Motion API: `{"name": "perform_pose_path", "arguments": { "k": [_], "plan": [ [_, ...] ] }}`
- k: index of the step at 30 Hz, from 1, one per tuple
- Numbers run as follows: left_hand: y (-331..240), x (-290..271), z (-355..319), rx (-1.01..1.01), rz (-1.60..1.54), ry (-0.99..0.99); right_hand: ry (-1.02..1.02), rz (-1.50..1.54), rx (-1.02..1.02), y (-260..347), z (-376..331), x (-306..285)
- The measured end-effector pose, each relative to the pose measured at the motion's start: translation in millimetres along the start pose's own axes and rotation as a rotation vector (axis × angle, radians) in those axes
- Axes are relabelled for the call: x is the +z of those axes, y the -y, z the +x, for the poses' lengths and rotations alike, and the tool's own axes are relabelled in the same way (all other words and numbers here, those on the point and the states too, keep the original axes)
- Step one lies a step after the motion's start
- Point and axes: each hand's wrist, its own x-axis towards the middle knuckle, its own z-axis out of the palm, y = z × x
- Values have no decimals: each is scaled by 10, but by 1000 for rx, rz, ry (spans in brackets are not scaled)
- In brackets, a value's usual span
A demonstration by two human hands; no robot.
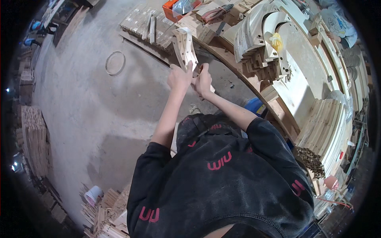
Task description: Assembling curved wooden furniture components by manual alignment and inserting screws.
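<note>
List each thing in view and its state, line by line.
Left hand: closed on the curved wooden piece
Right hand: closed on its nearer part
Curved wooden piece: held up, dotted with holes
Orange box: open, plastic bag inside
Pliers: lying down, unheld
Other curved pieces: stacked
Yellow item: crumpled, on that stack
Round item: flat on the floor

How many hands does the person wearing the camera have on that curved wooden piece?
2: the left hand on its left side, the right hand close by, near its lower end. Some fingers are hidden behind the curved wooden piece.
</note>
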Motion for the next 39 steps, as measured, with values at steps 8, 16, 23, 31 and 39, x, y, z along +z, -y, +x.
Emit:
{"name": "perform_pose_path", "arguments": {
  "k": [8,16,23,31,39],
  "plan": [
    [237,384,478,-163,272,26,-160,214,302,229,-219,887],
    [415,324,626,-115,401,-29,-240,41,202,-312,-246,1944],
    [1274,254,659,86,371,-72,626,245,119,-23,-323,466],
    [1597,-48,-115,170,299,-122,1037,-351,442,-828,160,-2972],
    [972,147,-597,434,294,-74,-415,-510,79,-1460,874,-3336]
  ]
}}
